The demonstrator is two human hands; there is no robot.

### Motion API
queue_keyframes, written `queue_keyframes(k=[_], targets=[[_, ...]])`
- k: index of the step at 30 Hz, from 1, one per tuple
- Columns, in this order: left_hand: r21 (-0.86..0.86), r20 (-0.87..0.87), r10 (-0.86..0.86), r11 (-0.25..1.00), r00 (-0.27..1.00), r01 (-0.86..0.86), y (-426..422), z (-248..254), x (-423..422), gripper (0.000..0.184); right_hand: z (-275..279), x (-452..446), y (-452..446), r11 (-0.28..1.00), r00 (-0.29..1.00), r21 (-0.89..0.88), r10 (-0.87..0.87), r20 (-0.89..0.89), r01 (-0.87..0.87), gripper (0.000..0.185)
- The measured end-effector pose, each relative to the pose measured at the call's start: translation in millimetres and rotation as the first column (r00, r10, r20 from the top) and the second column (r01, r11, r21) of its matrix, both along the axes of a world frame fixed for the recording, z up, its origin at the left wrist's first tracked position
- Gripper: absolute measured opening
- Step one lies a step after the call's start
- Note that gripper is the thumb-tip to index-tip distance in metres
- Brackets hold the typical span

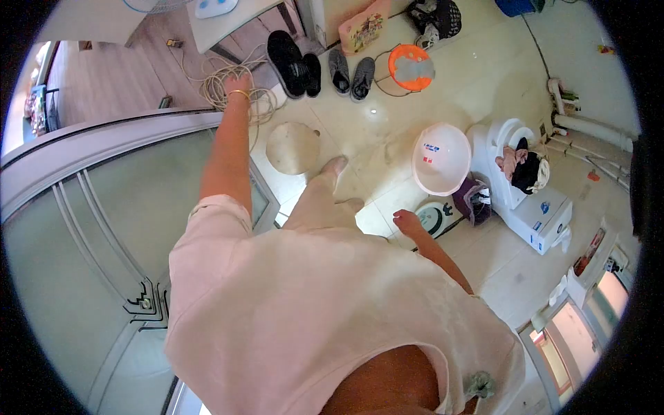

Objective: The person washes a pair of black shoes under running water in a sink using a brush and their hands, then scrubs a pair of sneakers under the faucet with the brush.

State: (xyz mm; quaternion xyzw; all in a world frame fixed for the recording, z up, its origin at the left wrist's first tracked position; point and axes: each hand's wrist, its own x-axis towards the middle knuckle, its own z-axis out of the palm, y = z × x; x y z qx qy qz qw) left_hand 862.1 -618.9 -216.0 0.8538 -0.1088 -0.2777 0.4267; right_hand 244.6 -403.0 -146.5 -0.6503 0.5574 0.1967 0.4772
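At the upper left, my left arm reaches forward, and my left hand (237, 86) is closed around part of a loose coil of pale cord (220, 88). Its loops spread to both sides of the hand, and my fingertips are partly hidden among them. A round, light-topped stool (293, 148) stands below and to the right of the coil. My right hand (407, 222) hangs low on the other side with its fingers curled and nothing visible in them. Close to it is a round white and green scale-like object (434, 220) on the floor.
Black slippers (285, 63), grey shoes (351, 75) and an orange-rimmed stool (411, 68) stand ahead. To the right are a white basin (441, 159), a purple bag (472, 200) and a white appliance (515, 187) with cloths. A framed glass door (111, 228) borders the left.
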Motion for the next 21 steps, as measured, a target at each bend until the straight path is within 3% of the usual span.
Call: queue_keyframes(k=[1, 3, 4, 5, 7, 9, 11, 13, 15, 17, 18, 21], targets=[[0.024, 0.060, -0.025, 0.999, 0.998, 0.024, 8.6, 8.8, 2.8, 0.052, 21.0, 16.7, -10.8, 0.996, 0.994, 0.041, -0.082, -0.074, 0.085, 0.027], [0.068, -0.026, -0.102, 0.992, 0.994, 0.103, 34.4, -27.3, 36.5, 0.047, 24.9, 19.4, -13.7, 0.994, 0.995, 0.028, -0.101, -0.012, 0.101, 0.030], [0.078, -0.174, -0.147, 0.984, 0.974, 0.162, 51.4, -67.1, 57.0, 0.043, 35.6, 23.2, -16.3, 0.991, 0.992, 0.039, -0.129, -0.017, 0.130, 0.030], [0.222, -0.119, -0.256, 0.935, 0.959, 0.277, 70.1, -54.9, 44.8, 0.041, 42.0, 24.9, -16.6, 0.986, 0.987, 0.050, -0.157, -0.023, 0.158, 0.030], [0.550, -0.055, -0.609, 0.643, 0.791, 0.534, 106.8, -33.7, 10.3, 0.037, 40.4, 20.7, -8.0, 0.990, 0.989, 0.001, -0.139, -0.043, 0.139, 0.028], [0.715, -0.126, -0.889, 0.225, 0.439, 0.661, 139.2, -22.5, -31.2, 0.034, 29.7, 7.8, 5.7, 0.991, 0.990, -0.026, -0.133, -0.035, 0.132, 0.026], [0.687, -0.224, -0.951, 0.002, 0.214, 0.727, 165.5, -25.2, -70.5, 0.033, 18.5, -8.6, 21.2, 0.989, 0.990, -0.029, -0.144, 0.003, 0.144, 0.024], [0.559, -0.251, -0.965, -0.077, 0.079, 0.826, 200.3, -71.3, -99.7, 0.039, 14.8, -21.8, 34.1, 0.989, 0.993, -0.098, -0.107, 0.048, 0.111, 0.023], [0.380, -0.506, -0.760, 0.229, 0.409, 0.896, 195.2, -8.7, -148.7, 0.045, 18.5, -23.8, 43.7, 0.980, 0.988, -0.129, -0.143, 0.055, 0.149, 0.022], [0.265, -0.323, -0.945, -0.042, 0.047, 0.963, 220.5, -93.6, -141.1, 0.043, 29.1, -22.2, 53.7, 0.956, 0.964, -0.123, -0.266, 0.022, 0.266, 0.022], [0.238, -0.316, -0.949, -0.093, -0.013, 0.967, 215.2, -99.2, -147.8, 0.042, 27.9, -30.3, 59.5, 0.973, 0.980, -0.182, -0.111, 0.166, 0.141, 0.022], [0.326, -0.350, -0.933, -0.203, -0.081, 0.923, 165.4, 1.9, -188.8, 0.036, 36.6, -21.5, 78.5, 0.921, 0.924, -0.085, -0.382, -0.011, 0.379, 0.024]])
